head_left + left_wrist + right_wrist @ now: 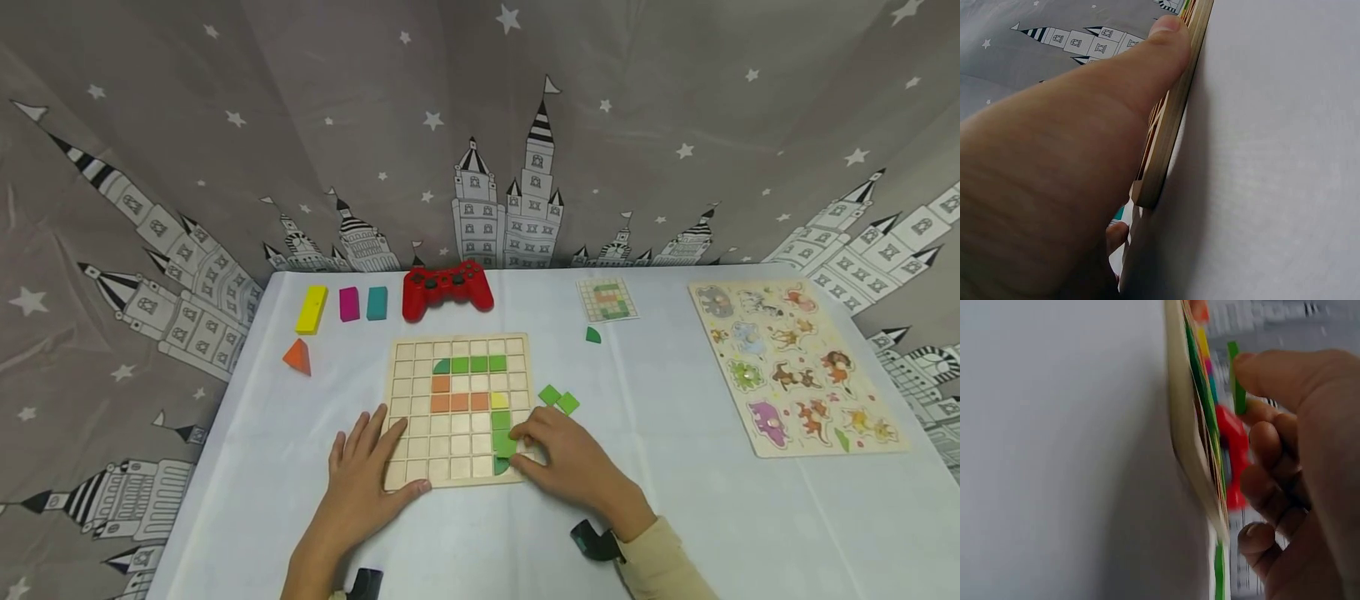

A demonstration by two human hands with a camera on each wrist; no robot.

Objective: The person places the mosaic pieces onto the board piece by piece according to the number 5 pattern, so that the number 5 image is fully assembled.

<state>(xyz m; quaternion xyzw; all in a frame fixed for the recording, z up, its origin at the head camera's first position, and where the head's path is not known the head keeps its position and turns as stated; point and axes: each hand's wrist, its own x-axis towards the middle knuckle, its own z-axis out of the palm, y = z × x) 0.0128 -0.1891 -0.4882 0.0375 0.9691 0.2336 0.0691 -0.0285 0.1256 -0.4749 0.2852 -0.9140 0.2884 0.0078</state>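
A wooden grid board (408,375) lies in the middle of the white table, with green, orange and yellow tiles set in it. My left hand (375,467) rests flat on its lower left corner, fingers straight, and the thumb (1147,69) lies against the board's edge (1169,137). My right hand (555,454) is at the lower right part of the board and pinches a green square tile (504,446). In the right wrist view the green tile (1235,378) stands between thumb and finger, just off the board (1188,444).
Two loose green tiles (558,398) lie right of the board, with a green quarter-round piece (592,335) and a pattern card (607,299) beyond. A red game controller (447,288), yellow, magenta and teal blocks (348,303) and an orange triangle (297,356) sit at the back left. An animal puzzle (797,364) lies right.
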